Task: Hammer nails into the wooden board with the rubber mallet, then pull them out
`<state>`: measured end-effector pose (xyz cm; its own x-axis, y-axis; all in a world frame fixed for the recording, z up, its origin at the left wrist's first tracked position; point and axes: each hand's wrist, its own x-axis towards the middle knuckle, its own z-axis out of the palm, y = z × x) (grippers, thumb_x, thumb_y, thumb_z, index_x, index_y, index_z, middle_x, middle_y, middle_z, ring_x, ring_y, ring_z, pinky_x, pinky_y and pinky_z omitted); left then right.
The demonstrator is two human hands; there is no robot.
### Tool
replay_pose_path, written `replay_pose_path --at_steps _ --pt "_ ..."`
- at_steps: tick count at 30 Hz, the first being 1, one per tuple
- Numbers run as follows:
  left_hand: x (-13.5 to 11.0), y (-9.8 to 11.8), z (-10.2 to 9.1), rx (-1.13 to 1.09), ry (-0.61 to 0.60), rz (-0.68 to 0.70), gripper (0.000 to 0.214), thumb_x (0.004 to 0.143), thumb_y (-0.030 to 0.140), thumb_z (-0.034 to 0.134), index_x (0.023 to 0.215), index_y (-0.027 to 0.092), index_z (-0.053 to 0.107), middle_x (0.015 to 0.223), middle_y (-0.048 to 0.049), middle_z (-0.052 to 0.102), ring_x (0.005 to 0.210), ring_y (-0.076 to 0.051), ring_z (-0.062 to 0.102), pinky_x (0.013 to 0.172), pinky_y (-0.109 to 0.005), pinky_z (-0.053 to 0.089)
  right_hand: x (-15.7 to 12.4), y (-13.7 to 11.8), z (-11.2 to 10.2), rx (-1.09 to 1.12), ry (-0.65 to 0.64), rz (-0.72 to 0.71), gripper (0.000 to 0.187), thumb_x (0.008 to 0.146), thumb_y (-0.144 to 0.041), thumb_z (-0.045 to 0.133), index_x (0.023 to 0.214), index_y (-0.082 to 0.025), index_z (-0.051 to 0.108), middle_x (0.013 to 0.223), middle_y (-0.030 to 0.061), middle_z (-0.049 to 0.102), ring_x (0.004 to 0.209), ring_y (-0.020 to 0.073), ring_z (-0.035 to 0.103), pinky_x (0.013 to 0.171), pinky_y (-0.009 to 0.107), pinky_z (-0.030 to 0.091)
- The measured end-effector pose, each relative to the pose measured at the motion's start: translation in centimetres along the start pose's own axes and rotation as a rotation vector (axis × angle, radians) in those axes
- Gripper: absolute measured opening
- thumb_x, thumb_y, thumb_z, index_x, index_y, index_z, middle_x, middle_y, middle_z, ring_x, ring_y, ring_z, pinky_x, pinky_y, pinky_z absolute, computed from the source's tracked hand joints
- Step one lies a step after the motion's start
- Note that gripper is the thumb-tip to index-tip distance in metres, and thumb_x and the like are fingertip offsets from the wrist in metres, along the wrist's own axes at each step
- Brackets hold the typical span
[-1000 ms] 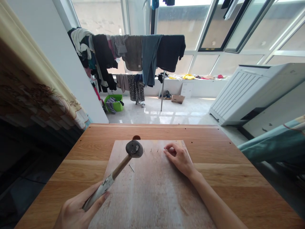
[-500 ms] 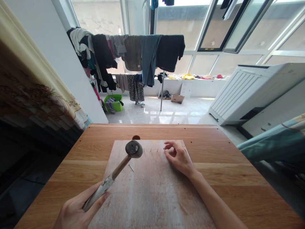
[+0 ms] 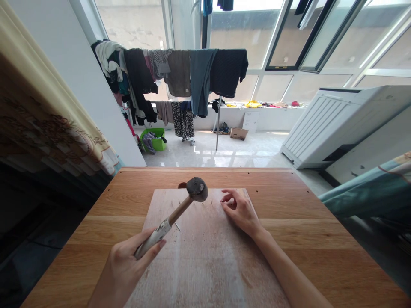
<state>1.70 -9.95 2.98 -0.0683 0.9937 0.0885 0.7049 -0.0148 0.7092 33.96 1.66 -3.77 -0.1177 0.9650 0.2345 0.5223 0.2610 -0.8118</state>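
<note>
My left hand [image 3: 135, 256] is closed around the pale, worn grip of a rubber mallet [image 3: 157, 235]. Its dark head is raised over the far part of a whitish wooden board [image 3: 199, 261]. Thumb and forefinger of my right hand [image 3: 239, 209] pinch together at the board's far right, on what looks like a small nail, mostly hidden by the fingers. Several thin nails [image 3: 203, 202] stand upright in a row to the left of that hand, partly behind the mallet. One loose nail [image 3: 177, 227] lies flat on the board near the mallet's handle.
The board rests on a wooden table [image 3: 289, 231] with a round hole [image 3: 182, 185] near its far edge. Beyond stand a clothes rack hung with laundry [image 3: 180, 72], a green basket [image 3: 159, 143] and a small cardboard box [image 3: 238, 134]. A white appliance [image 3: 334, 124] stands at right.
My left hand and the mallet have moved right and slightly forward, bringing the mallet head closer to my right hand. The right hand has stayed in place with its pinch.
</note>
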Motion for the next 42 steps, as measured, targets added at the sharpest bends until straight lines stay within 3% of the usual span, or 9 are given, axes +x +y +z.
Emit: replay_pose_path --at_steps 5,12,23,31,42 --pt "1.4 1.9 1.3 0.004 -0.079 0.028 0.038 0.087 0.057 0.064 0.100 0.025 0.080 0.077 0.0040 0.077 0.069 -0.015 0.072 0.062 -0.016 0.051 0.0 0.2 0.0 0.001 -0.001 0.002 0.034 0.084 -0.022 0.060 0.117 -0.020 0.063 0.089 0.0013 0.073 0.062 0.0130 0.062 0.067 0.027 0.053" --pt "2.8 3.4 1.8 0.010 -0.158 0.058 0.036 0.090 0.057 0.062 0.098 0.025 0.078 0.077 0.0048 0.074 0.069 -0.014 0.069 0.063 -0.017 0.046 0.1 0.5 0.1 -0.024 -0.007 -0.009 0.034 0.084 -0.020 0.061 0.118 -0.021 0.063 0.088 -0.0001 0.073 0.069 0.0149 0.064 0.072 0.029 0.052" --pt "3.6 3.9 3.2 0.059 -0.260 0.065 0.036 0.092 0.055 0.058 0.092 0.024 0.076 0.071 0.0039 0.068 0.064 -0.014 0.060 0.059 -0.020 0.040 0.3 0.4 0.3 -0.089 0.038 0.013 0.019 0.082 -0.020 0.063 0.101 -0.019 0.065 0.081 0.0005 0.069 0.065 0.0160 0.063 0.068 0.028 0.051" --pt "3.9 3.8 3.5 0.087 -0.279 0.062 0.038 0.093 0.056 0.056 0.088 0.022 0.074 0.066 0.0040 0.061 0.062 -0.013 0.055 0.058 -0.021 0.036 0.3 0.2 0.3 -0.110 0.041 0.013 0.014 0.081 -0.020 0.062 0.095 -0.020 0.065 0.080 0.0015 0.068 0.063 0.0165 0.063 0.062 0.028 0.050" --pt "4.0 4.2 3.3 0.076 -0.259 0.066 0.039 0.092 0.056 0.056 0.087 0.022 0.074 0.066 0.0042 0.061 0.061 -0.012 0.054 0.057 -0.020 0.037 0.2 -0.1 0.1 -0.134 0.040 -0.014 0.013 0.081 -0.017 0.061 0.092 -0.021 0.066 0.079 0.0007 0.069 0.064 0.0162 0.061 0.066 0.027 0.051"
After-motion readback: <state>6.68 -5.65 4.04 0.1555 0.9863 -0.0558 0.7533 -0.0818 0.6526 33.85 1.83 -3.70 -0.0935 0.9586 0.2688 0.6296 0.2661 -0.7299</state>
